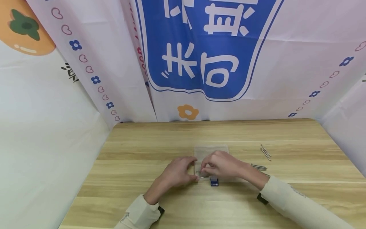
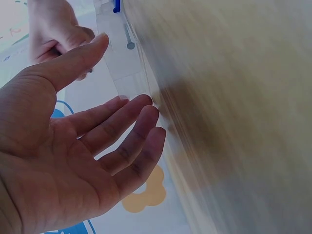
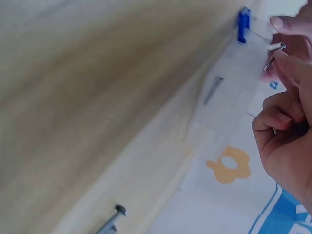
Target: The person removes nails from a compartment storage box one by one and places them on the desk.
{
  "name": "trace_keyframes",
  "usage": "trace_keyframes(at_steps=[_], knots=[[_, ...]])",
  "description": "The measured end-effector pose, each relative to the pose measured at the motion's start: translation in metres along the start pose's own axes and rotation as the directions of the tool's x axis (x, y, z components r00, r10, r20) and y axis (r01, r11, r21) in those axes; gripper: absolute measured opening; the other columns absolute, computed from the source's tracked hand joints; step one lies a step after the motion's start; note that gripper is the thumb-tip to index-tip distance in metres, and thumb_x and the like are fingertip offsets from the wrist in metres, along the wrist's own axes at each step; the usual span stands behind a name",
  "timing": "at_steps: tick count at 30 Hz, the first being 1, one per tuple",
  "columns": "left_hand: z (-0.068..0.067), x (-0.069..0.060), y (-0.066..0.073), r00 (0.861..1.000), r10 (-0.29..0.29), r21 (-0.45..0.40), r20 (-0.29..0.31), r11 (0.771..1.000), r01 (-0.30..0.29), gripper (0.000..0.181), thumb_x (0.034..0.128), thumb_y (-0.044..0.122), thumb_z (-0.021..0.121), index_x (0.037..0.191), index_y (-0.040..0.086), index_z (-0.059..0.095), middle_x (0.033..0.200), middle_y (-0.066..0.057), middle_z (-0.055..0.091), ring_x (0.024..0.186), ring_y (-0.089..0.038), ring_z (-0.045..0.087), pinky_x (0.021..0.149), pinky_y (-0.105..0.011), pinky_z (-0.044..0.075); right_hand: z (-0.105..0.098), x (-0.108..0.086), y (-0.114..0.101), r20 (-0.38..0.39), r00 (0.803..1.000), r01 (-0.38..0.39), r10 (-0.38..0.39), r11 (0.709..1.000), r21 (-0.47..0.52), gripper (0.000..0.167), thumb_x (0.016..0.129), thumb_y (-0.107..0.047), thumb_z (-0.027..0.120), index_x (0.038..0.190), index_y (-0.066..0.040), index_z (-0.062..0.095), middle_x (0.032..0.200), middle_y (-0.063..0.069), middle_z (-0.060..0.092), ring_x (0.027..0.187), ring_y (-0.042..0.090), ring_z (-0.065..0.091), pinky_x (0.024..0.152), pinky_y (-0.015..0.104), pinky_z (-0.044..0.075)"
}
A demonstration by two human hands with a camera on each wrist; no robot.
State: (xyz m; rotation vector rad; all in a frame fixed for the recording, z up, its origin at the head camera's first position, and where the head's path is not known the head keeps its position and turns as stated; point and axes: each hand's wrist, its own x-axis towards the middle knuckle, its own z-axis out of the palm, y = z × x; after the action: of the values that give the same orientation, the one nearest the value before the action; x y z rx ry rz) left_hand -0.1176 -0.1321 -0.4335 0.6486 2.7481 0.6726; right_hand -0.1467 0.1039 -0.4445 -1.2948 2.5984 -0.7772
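A flat piece of clear plastic, possibly a bag, lies on the table between both hands. My left hand is at its left edge, fingers apart and loosely bent, with nothing in them. In the left wrist view the fingertips are close to the plastic's edge. Over the plastic, my right hand pinches a nail between thumb and finger. Another nail lies on or under the plastic; I cannot tell which. A small blue object sits at the plastic's near edge.
To the right on the wooden table lie a few loose nails. Nearer my right forearm is another group of nails, partly covered by the arm. A printed cloth hangs behind the table's far edge.
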Motion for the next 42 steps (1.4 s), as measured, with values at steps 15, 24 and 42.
trace_keyframes(at_steps=[15, 24, 42], knots=[[0.001, 0.000, 0.000, 1.000, -0.013, -0.011, -0.003, 1.000, 0.013, 0.069, 0.0845, 0.033, 0.093, 0.142, 0.005, 0.067, 0.130, -0.009, 0.076, 0.121, -0.027, 0.071, 0.105, -0.047, 0.058, -0.035, -0.031, 0.005, -0.098, 0.992, -0.083, 0.076, 0.994, -0.070, 0.010, 0.103, -0.019, 0.074, 0.101, -0.017, 0.083, 0.100, -0.010, 0.082, 0.083, -0.001, 0.069, 0.076, 0.027, 0.060], [-0.001, -0.001, -0.001, 1.000, -0.020, -0.035, 0.016, 0.999, 0.021, 0.070, 0.0847, 0.034, 0.093, 0.143, 0.006, 0.066, 0.129, -0.007, 0.075, 0.113, -0.022, 0.069, 0.099, -0.044, 0.059, -0.049, -0.064, 0.019, -0.153, 0.979, -0.145, 0.132, 0.986, -0.078, 0.009, 0.102, -0.019, 0.075, 0.101, -0.016, 0.083, 0.095, -0.010, 0.081, 0.063, -0.007, 0.048, 0.058, 0.018, 0.046], [-0.001, 0.002, -0.001, 1.000, 0.000, -0.038, 0.028, 0.999, 0.001, 0.071, 0.0833, 0.030, 0.095, 0.143, 0.006, 0.066, 0.117, -0.003, 0.073, 0.096, -0.015, 0.061, 0.086, -0.035, 0.055, -0.061, -0.132, 0.045, -0.261, 0.943, -0.241, 0.206, 0.965, -0.107, 0.006, 0.096, -0.013, 0.080, 0.095, -0.019, 0.082, 0.077, -0.016, 0.069, 0.061, -0.007, 0.036, 0.053, 0.018, 0.033]])
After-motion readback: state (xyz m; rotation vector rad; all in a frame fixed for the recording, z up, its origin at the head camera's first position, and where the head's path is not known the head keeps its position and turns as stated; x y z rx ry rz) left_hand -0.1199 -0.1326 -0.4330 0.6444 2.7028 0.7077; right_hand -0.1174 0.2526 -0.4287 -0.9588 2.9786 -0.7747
